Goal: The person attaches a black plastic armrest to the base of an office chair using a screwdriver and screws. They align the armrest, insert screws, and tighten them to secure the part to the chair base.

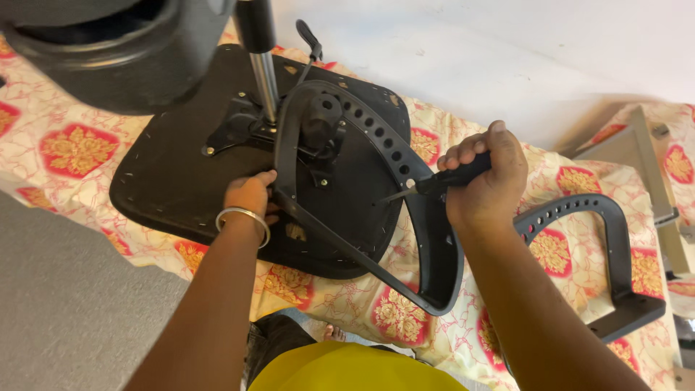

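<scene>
Screwdriver [441, 181] grip is the main thing here: the right hand [486, 185] has its fingers [463, 153] wrapped tight round the black handle, fist-style, thumb on top, so the thin metal tip sticks out past the knuckles toward the left and meets the inner edge of the curved armrest bracket [376, 210]. That kind of full-fist hold looks like it's for pushing hard into a screw, though the screw head itself is too small to make out.

The left hand [250, 197], with a silver bangle [242, 221] at the wrist, has its fingers curled onto the bracket's straight bar, just beside the mounting plate under the seat. Looks like it's there to keep the bracket from shifting while the tool bears on it.

The upturned chair seat [181, 181] lies underside up on a bed covered with a flowered sheet [79, 148], which puts the mechanism and the gas cylinder [264, 72] above the fingers and easy to reach. The soft sheet probably keeps the seat from sliding too.

Well off past the right-hand knuckles lies a second armrest bracket [608, 253], loose on the sheet.
</scene>
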